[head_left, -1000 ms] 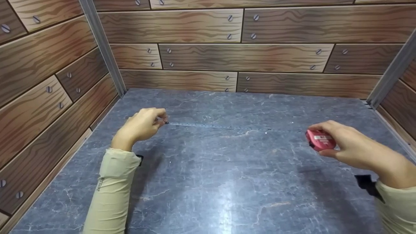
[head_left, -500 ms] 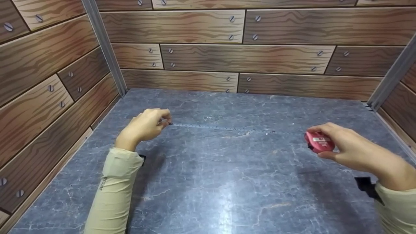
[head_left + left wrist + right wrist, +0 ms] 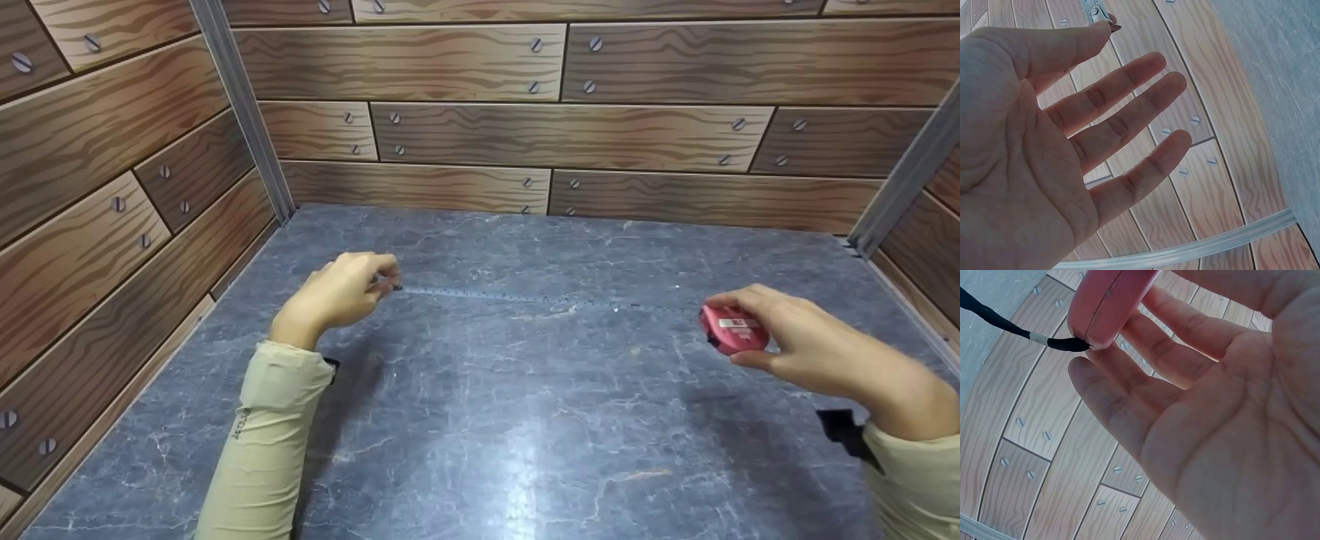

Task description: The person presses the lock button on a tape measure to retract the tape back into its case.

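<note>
A tape measure has its pinkish-red case (image 3: 739, 334) at the right and its thin pale blade (image 3: 510, 298) drawn out across to the left, above the table. My left hand (image 3: 341, 292) pinches the blade's metal end (image 3: 1095, 12) between thumb and index finger. In the left wrist view the other fingers stretch out, touching nothing. With thumb and fingers my right hand (image 3: 825, 345) grips the case from its right side. A black wrist strap (image 3: 999, 320) hangs from the case in the right wrist view, where the thumb's hold is partly cut off.
The table (image 3: 465, 420) has a blue-grey marbled top. Wood-patterned walls (image 3: 465, 64) stand behind it and at both sides, with grey metal posts (image 3: 244, 97) at the corners. Light reflects off the front middle of the top.
My left hand has shifted slightly right with the blade's end. The case in my right hand has come slightly left, so the stretch of blade between them is a little shorter.
</note>
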`<state>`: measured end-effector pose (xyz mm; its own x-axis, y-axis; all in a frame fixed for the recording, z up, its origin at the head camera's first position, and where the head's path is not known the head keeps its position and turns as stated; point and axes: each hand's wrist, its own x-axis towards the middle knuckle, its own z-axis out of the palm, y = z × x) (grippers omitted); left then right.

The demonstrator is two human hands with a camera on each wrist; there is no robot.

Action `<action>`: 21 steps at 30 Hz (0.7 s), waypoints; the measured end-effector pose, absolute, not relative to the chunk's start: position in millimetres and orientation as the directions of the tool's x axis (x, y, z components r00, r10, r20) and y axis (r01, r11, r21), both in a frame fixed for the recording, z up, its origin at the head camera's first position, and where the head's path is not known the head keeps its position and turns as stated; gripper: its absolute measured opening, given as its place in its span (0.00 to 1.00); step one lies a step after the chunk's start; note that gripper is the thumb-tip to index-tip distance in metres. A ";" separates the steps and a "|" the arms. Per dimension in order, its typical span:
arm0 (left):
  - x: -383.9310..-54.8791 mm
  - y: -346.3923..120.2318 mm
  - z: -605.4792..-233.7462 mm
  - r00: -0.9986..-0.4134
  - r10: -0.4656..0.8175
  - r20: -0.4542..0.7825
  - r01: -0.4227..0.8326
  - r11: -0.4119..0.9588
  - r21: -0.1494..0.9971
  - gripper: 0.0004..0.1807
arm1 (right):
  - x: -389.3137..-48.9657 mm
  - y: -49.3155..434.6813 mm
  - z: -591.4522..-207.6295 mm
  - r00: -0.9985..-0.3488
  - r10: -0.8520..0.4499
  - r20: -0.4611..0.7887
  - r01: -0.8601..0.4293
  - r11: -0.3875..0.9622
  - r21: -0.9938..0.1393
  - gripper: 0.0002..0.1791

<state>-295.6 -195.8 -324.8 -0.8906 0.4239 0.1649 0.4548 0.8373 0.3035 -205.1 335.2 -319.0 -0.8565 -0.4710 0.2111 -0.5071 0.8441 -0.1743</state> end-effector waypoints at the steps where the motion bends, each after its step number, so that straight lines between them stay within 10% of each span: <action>1: -295.9 -195.9 -325.2 -0.889 0.427 0.167 0.458 0.836 0.301 0.06 | -205.1 335.0 -319.0 -0.856 -0.472 0.210 -0.508 0.844 -0.175 0.36; 21: -295.9 -187.4 -328.5 -0.858 0.482 0.177 0.513 0.798 0.316 0.06 | -204.1 334.1 -317.9 -0.867 -0.469 0.171 -0.496 0.846 -0.195 0.35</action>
<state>-295.9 -187.4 -328.5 -0.8582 0.4819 0.1768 0.5132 0.7981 0.3157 -204.1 334.1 -317.9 -0.8665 -0.4689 0.1710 -0.4962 0.8460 -0.1949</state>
